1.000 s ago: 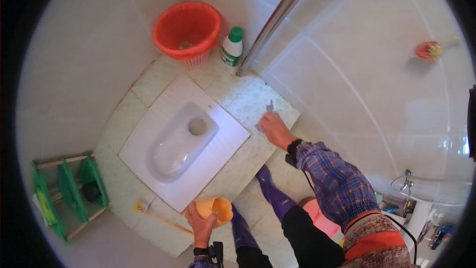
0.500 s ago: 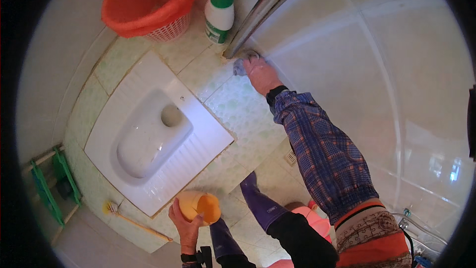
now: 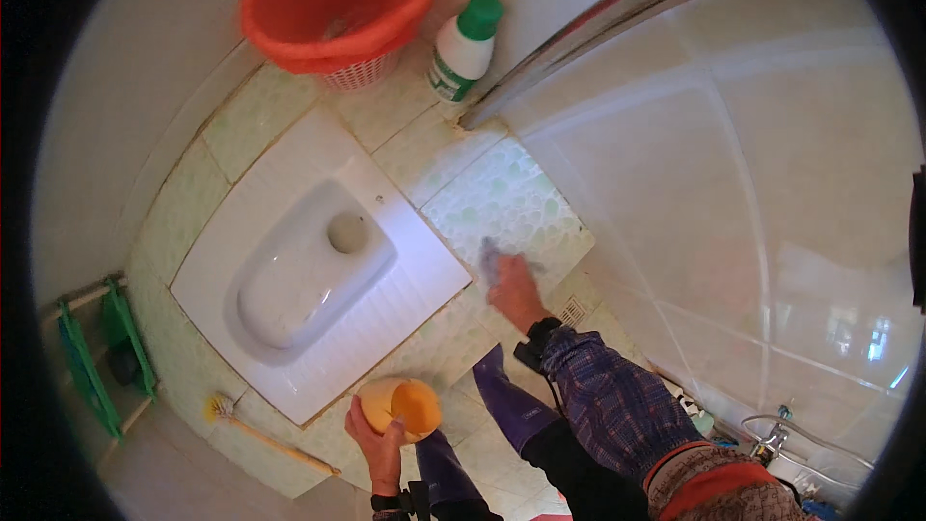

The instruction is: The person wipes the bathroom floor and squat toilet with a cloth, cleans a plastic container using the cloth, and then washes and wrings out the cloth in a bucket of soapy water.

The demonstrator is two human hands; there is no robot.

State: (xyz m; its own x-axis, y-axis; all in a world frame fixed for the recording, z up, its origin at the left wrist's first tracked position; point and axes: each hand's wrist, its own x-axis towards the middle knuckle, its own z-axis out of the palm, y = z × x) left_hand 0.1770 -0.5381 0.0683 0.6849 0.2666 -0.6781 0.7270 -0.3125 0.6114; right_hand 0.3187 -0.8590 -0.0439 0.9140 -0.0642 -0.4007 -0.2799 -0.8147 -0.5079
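the right hand (image 3: 516, 287) presses a grey scrubber (image 3: 489, 259) onto the pebble floor tiles (image 3: 502, 203), just right of the squat pan (image 3: 318, 280); the left hand (image 3: 378, 434) grips an orange cup (image 3: 405, 407), nearer the boots.

Blue plaid sleeve (image 3: 617, 405), black wristbands on both wrists, purple rubber boots (image 3: 506, 405), dark trousers
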